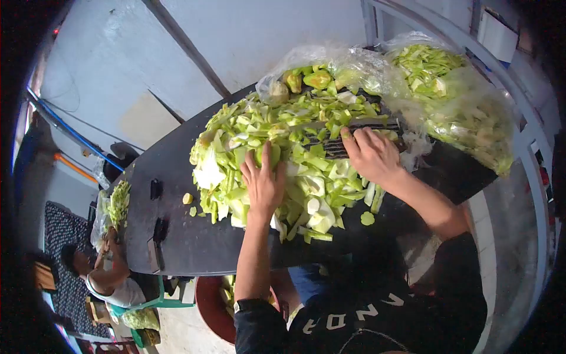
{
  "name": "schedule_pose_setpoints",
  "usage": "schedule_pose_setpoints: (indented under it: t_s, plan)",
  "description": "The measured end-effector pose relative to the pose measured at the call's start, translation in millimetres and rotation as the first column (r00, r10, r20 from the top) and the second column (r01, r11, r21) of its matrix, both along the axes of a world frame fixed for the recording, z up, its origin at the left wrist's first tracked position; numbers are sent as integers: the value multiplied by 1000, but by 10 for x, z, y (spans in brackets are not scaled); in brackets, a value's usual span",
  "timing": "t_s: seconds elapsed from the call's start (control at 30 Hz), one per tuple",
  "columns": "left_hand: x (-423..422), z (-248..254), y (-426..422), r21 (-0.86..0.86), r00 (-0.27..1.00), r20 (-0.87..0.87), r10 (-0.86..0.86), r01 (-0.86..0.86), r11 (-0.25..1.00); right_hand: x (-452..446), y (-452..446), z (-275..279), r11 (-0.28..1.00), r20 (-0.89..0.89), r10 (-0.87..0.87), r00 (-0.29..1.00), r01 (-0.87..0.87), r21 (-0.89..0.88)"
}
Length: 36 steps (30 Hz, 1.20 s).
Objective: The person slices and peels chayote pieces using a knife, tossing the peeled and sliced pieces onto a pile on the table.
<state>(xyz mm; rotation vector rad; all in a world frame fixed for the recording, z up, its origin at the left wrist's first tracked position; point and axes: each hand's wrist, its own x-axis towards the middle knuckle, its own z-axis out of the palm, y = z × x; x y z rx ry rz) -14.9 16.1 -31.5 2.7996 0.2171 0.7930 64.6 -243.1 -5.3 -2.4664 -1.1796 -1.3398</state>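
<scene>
A large heap of cut green and white vegetable pieces [306,177] covers the middle of the dark table [177,224]. My left hand [263,182] is at the heap's front left, its fingers around a green vegetable piece [259,154]. To the right, my right hand [372,154] has its fingers bent at a dark striped object [339,147] on the heap; what they grip is hidden. A greyish strip like a blade [308,126] extends left of that hand. Whole green vegetables [318,79] lie behind the heap.
Clear plastic bags of cut vegetables [466,112] stand at the back right. A co-worker [115,274] sits at the table's left end, hands at green strips [119,203]. Below the front edge is a red tub [206,307]. A metal rail [519,112] curves along the right.
</scene>
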Motion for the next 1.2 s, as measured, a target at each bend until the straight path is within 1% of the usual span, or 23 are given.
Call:
schedule_pose_setpoints:
  t_s: [0.03,0.07,0.13,0.17,0.2,0.23,0.27,0.3,0.43,0.5,0.57,0.63,0.67,0.7,0.77,0.83,0.9,0.93,0.97,1.03,1.07,1.13,1.2]
  plan:
    - [-30,-18,-21,76,999,-12,41,-40,996,-18,-13,-33,1000,-28,16,999,-17,-13]
    - [-59,-31,-26,81,999,-14,48,-47,996,-48,-20,-68,999,-87,23,996,-25,-19]
    - [-143,9,-46,19,997,-38,60,-59,998,-68,-25,-129,1000,-89,26,996,-27,-4]
    - [-178,12,-29,24,997,-43,71,-70,997,-81,-26,-150,1000,-86,16,996,-16,9]
    - [-194,17,-2,-1,995,-86,58,-59,998,-99,-33,-150,1000,-131,11,991,-10,5]
    - [-204,23,7,-26,991,-124,45,-48,998,-115,-44,-172,1000,-129,20,991,-19,11]
    - [-198,29,-2,-58,988,-148,48,-57,997,-128,-41,-210,1000,-163,-2,987,6,26]
    - [-192,41,-9,-48,989,-137,55,-62,997,-124,-30,-233,998,-194,-25,981,34,43]
    - [-173,78,-75,-38,989,-124,79,-84,996,-94,-28,-296,998,-233,-19,972,34,61]
    - [-179,61,-115,33,991,-87,105,-102,994,-83,-16,-305,1000,-167,13,986,-11,16]
    - [-215,36,-180,28,992,-77,98,-96,995,-77,13,-340,1000,-191,4,982,-3,5]
    - [-256,-2,-214,-26,986,-1,164,-164,986,-67,38,-355,998,-253,-21,967,7,-55]
    - [-283,-41,-179,-51,989,111,98,-93,994,-68,45,-369,998,-260,-25,965,9,-65]
    - [-299,-36,-192,-60,990,104,99,-93,994,-67,53,-368,998,-287,-46,957,30,-62]
    - [-371,8,-209,-101,988,147,51,-36,994,-66,92,-356,996,-339,-78,938,63,-57]
    - [-361,-1,-288,-80,989,135,64,-53,995,-68,135,-344,996,-329,-82,941,67,-56]
    - [-348,43,-412,44,996,70,-59,56,997,-73,150,-326,997,-357,-78,931,63,-55]
    - [-329,-3,-427,94,995,51,-89,84,992,-70,151,-327,997,-336,-74,939,61,-49]
    - [-314,-32,-434,85,995,52,-89,84,993,-66,142,-334,996,-336,-77,939,62,-58]
    - [-287,-70,-444,148,1000,-24,-15,18,989,-61,123,-348,998,-357,-56,932,41,-50]
    - [-283,-79,-411,100,1000,-9,-24,25,995,-61,119,-354,998,-358,-55,932,39,-54]
    - [-301,-70,-386,93,1000,-5,-19,19,996,-58,120,-370,994,-356,-101,929,77,-81]
    - [-330,-36,-397,108,1000,3,1,-2,994,-66,128,-356,996,-362,-77,929,57,-66]
